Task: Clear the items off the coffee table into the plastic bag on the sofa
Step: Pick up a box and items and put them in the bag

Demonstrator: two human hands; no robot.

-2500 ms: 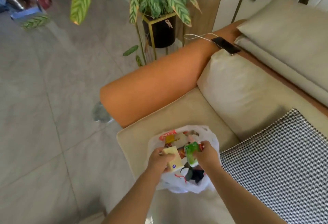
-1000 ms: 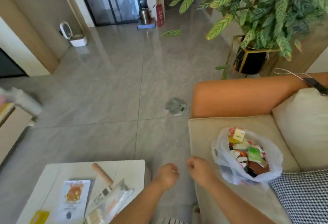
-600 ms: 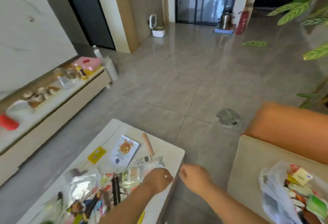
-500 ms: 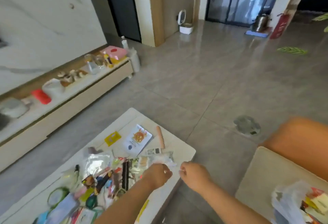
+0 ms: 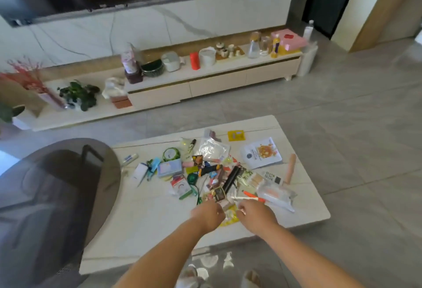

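Over the near edge of the desk (image 5: 303, 210) I have both hands low at the front of the pile (image 5: 212, 173), left hand (image 5: 209, 215) and right hand (image 5: 257, 215) side by side, because the closest packets are the easiest to gather first. Fingers on both look curled, but I cannot tell whether either grip has anything in it; blur hides that. A yellow packet (image 5: 229, 215) lies between them. Most items sit mid-desk, a face mask (image 5: 261, 154) toward the far right corner. The bag is out of view.
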